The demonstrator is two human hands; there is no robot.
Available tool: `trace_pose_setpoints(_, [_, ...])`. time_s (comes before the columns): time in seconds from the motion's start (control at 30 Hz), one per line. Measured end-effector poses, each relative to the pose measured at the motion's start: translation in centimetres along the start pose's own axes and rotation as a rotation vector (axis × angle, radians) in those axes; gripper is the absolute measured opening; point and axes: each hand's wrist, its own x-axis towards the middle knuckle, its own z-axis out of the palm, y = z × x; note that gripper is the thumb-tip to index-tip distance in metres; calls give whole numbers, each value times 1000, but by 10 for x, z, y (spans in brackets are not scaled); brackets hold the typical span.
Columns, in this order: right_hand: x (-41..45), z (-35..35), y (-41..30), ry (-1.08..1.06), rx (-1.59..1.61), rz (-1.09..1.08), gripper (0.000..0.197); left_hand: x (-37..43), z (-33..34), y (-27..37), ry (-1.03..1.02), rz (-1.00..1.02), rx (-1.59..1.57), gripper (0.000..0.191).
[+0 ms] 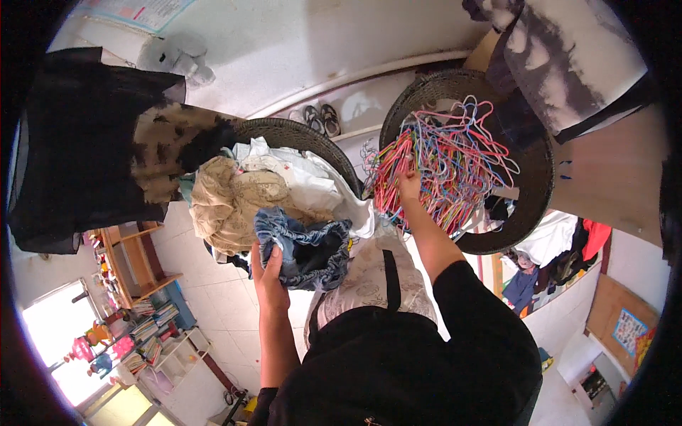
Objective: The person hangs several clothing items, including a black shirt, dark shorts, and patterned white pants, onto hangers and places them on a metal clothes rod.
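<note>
My left hand (272,271) grips a blue denim garment (303,279) by its gathered elastic waistband, which hangs open. Behind that garment, a dark woven basket (314,136) is heaped with clothes, among them a tan patterned garment (234,197) and white cloth (309,175). On the right, my right hand (409,186) reaches into a tangled pile of pink, blue and white clothes hangers (453,154). Its fingers are curled at the hangers; whether they hold one cannot be made out. The pile rests in a second dark woven basket (543,202).
Dark clothing (80,149) hangs at the left, and a black-and-white garment (575,64) hangs at upper right. Shoes (322,120) stand by the wall behind the baskets. A wooden shelf (130,255) and books (154,322) are at lower left. More clothes (549,245) lie at right.
</note>
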Motion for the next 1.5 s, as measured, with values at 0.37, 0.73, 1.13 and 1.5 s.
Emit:
trace_pose_setpoints(0.37, [-134, -89, -189, -566, 183, -170, 34, 22, 9, -15, -126, 281, 200, 45])
trace_pose_setpoints(0.73, [-219, -78, -233, -756, -346, -603, 26, 26, 17, -20, 128, 604, 625, 43])
trace_pose_setpoints(1.13, [-234, -46, -236, -829, -227, -603, 25, 14, 19, 9, 233, 679, 712, 39])
trace_pose_setpoints(1.5, [-231, -20, -297, -1120, 299, 213, 28, 3, 15, 23, 241, 871, 706, 52])
